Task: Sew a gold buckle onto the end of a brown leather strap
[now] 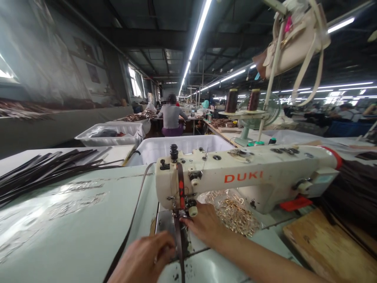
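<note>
A long dark brown strap (179,247) runs under the needle area of a white sewing machine (212,177) toward the front edge. Close by the presser foot, my right hand (206,224) pinches this strap from its right side; part of its fingers is hidden behind the machine head. My left hand (147,255) is at the strap's left, nearer to me, with fingers curled closed. What lies inside those fingers, if anything, cannot be made out. Another length of strap (132,220) loops down the table left of the machine and passes behind my left hand.
Gold metal hooks (237,214) in a clear bag lie beneath the machine arm. Dark strips (53,169) are piled at left. White bins (182,143) stand behind. A wooden board (330,243) is at right. A bag (297,47) hangs above. A person (171,116) sits ahead.
</note>
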A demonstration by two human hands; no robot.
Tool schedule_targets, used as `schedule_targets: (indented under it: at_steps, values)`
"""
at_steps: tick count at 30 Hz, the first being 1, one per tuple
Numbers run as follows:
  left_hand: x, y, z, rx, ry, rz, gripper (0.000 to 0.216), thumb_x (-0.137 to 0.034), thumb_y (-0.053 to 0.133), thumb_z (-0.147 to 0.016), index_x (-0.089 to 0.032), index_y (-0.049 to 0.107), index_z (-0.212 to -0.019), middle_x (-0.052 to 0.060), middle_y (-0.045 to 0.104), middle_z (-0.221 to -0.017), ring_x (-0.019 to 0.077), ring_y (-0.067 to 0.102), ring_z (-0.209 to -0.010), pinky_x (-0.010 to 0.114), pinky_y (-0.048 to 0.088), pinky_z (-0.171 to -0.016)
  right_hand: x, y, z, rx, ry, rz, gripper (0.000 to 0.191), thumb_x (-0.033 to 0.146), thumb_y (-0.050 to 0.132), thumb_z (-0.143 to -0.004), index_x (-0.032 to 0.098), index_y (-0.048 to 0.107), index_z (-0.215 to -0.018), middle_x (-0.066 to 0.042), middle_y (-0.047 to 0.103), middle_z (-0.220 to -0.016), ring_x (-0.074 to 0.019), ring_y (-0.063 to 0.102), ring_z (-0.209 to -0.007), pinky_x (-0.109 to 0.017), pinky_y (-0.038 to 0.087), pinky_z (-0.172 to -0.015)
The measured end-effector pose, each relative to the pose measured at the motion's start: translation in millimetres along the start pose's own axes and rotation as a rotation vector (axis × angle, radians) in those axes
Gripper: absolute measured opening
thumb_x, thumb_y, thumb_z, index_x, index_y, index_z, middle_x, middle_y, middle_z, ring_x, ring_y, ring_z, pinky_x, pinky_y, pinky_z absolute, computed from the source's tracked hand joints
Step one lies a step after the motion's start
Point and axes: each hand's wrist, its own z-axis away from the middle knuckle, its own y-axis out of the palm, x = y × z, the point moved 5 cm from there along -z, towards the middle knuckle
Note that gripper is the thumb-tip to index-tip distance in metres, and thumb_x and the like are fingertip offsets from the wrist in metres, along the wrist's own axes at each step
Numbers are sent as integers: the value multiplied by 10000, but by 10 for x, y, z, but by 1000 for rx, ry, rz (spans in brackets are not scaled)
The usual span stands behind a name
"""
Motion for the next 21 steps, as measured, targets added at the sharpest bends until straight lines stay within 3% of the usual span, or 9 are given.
schedule_targets:
  at_steps: [3, 7, 12, 17, 21]
  values:
    - [329, -57, -221, -168, -190, 26, 140, -305, 562, -861, -239, 572, -984, 22, 603, -1002, 185, 634, -819, 295, 498, -726, 28, -47, 86, -22, 8, 10, 499, 588, 567, -859, 154, 639, -1094, -146, 625, -1126, -310, 630, -953, -410, 513, -738]
    - [488, 86, -339, -216, -203, 90, 102, -288, 536, -851, -218, 547, -778, 36, 561, -954, 208, 612, -898, 315, 496, -785, 179, -43, 177, -57, -8, 31, 295, 354, 501, -959, 182, 578, -1186, -126, 636, -1087, -293, 633, -955, -394, 532, -724]
    - [413, 145, -291, -272, -146, 128, 148, -288, 445, -899, -220, 534, -803, 79, 569, -1043, 243, 574, -1058, 362, 472, -894, 285, 91, 102, -36, -14, 19, 302, 234, 542, -915, 173, 519, -1210, -110, 670, -1025, -287, 651, -880, -336, 516, -656]
    - [297, 88, -297, -274, -99, 168, 180, -251, 461, -911, -218, 490, -736, 29, 579, -897, 175, 617, -837, 270, 500, -753, 365, 133, 39, -58, -73, 70, 266, 103, 431, -922, 164, 517, -1166, -119, 676, -1043, -243, 661, -822, -288, 482, -621]
    - [163, 3, -161, -205, -1, 34, 185, -304, 511, -918, -223, 536, -753, 14, 625, -892, 152, 639, -787, 219, 519, -696, 265, 72, 70, -28, -76, 8, 198, 215, 484, -941, 175, 535, -1128, -106, 686, -996, -254, 668, -823, -300, 490, -634]
